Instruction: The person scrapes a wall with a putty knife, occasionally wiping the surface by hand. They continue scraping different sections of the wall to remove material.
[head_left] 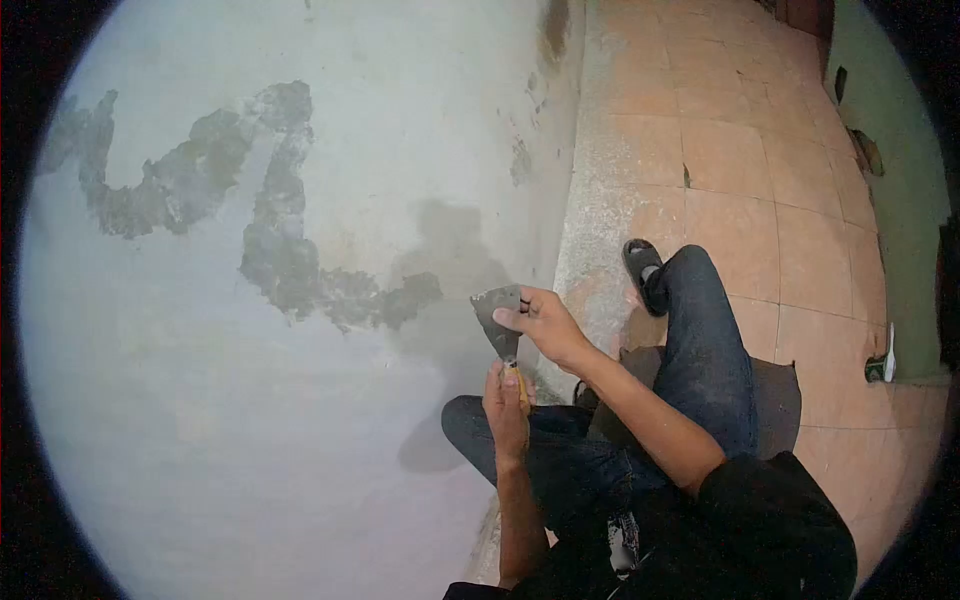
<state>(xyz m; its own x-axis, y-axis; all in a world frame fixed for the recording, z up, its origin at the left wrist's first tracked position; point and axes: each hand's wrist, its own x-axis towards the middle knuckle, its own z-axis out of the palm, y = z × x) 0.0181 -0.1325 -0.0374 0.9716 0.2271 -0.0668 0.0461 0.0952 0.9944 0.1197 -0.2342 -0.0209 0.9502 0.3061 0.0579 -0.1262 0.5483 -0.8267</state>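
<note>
Wall of pale grey-white (250,450) beside a floor of orange square tiles (730,240), two bare hands meeting on one tool.
From my remote seat I see rough, darker grey patches (280,240) zigzag across the wall and run into a soft shadow (445,240). Lower down, legs in dark blue denim trousers (705,350) are bent, one knee near the wall, with a black open sandal (655,290) on the right foot. I can make out the right hand (548,325) pinching the blade of a dark triangular metal scraper with a yellow handle (503,342), thumb flat on its face. The left hand (508,400) has its fingers closed around the handle below. The scraper is raised in front of the knees, blade upward, apart from the wall.
</note>
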